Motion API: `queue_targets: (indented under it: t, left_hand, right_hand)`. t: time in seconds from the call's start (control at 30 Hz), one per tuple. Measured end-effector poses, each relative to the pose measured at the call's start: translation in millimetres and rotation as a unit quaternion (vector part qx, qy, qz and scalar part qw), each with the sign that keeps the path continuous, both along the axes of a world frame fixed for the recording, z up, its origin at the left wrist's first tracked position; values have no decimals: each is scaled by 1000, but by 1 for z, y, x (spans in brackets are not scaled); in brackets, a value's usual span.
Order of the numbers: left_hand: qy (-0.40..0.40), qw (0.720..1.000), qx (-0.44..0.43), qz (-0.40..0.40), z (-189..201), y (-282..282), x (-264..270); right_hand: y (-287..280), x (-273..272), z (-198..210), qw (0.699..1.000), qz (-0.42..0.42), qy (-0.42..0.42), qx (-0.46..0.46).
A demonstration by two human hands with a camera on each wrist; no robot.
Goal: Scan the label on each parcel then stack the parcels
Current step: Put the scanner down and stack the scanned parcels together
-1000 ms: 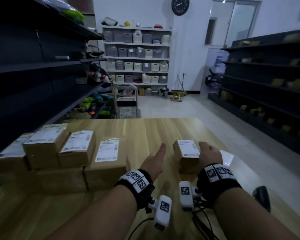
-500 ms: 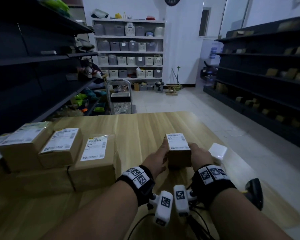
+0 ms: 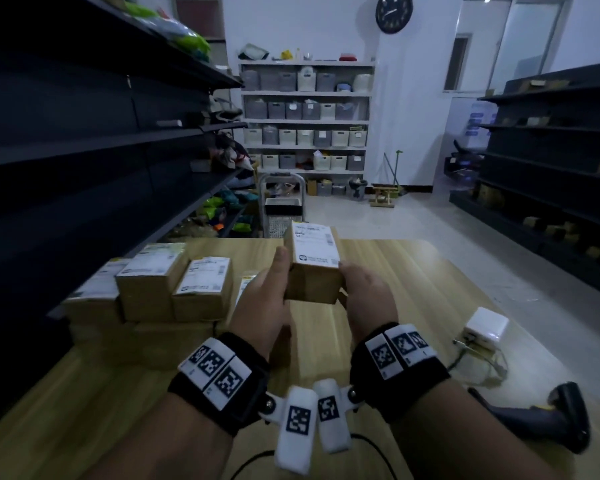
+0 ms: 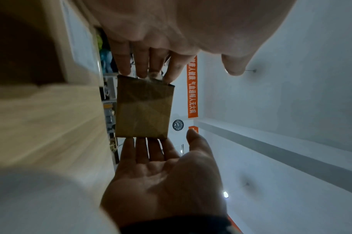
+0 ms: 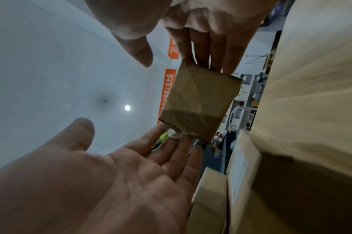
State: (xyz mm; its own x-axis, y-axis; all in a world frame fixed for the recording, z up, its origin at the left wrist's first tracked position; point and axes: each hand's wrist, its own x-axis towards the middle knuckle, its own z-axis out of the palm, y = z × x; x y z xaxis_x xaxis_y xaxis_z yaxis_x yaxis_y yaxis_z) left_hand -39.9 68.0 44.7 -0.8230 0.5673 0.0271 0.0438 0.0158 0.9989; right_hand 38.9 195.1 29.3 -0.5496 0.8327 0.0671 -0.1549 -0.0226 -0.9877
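A small brown parcel [image 3: 312, 271] with a white label on top hangs above the wooden table [image 3: 413, 271], clamped between my two hands. My left hand [image 3: 267, 299] presses its left end and my right hand [image 3: 364, 296] its right end. The wrist views show the parcel's taped underside [image 4: 143, 109] [image 5: 199, 101] with straight fingers of both hands pressed against opposite ends and both thumbs standing clear of it. Several labelled parcels [image 3: 174, 282] sit stacked at the table's left. A black hand scanner [image 3: 565, 414] lies on the table near my right forearm.
A white adapter box [image 3: 485, 327] with a cable lies at the table's right edge. Dark shelving [image 3: 84, 150] runs along the left and more dark shelves [image 3: 551, 150] on the right. A trolley [image 3: 283, 209] stands beyond the table's far edge.
My left hand closed in on the parcel's left end. Both hands then lifted the parcel off the table toward me.
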Motion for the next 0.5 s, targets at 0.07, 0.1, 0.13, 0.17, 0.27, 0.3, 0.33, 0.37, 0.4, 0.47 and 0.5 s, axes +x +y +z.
queue_targets:
  t: [0.07,0.1,0.13,0.17,0.27,0.3,0.33,0.37,0.4,0.47,0.5]
  left_hand:
    - [9,1000,-12,12,5,-23,-8]
    - [15,999,-23,17,5,-32,-13]
    - [16,999,-32,21,4,-39,-20]
    - [11,999,-33,22,3,-45,-26]
    - [6,998,-56,26,-5,-58,-46]
    - [22,997,-68,32,-13,-58,-53]
    - [35,995,-81,38,-22,-57,-61]
    - [40,994,-90,45,-28,-57,-65]
    - [36,994,-91,55,-34,-57,-68]
    - [32,993,-90,62,-43,-57,-72]
    - [32,994,-90,61,-45,-57,-74]
  right_hand:
    - [-17,-14,-2,1000,25,-11,-4]
    - [-25,-20,-3,999,31,-16,-2]
    - [-32,-25,-5,999,37,-22,1]
    - [-39,-30,-7,998,46,-29,6]
    - [-55,-41,-9,997,61,-53,15]
    - [-59,-43,-10,995,64,-66,33]
    - [-63,-44,-10,993,70,-77,48]
    - [-64,-46,-11,992,77,-80,60]
    - [-66,-47,-12,990,85,-83,71]
    - [-68,-49,-11,988,95,-93,80]
    - [-68,-50,-9,988,101,-90,74]
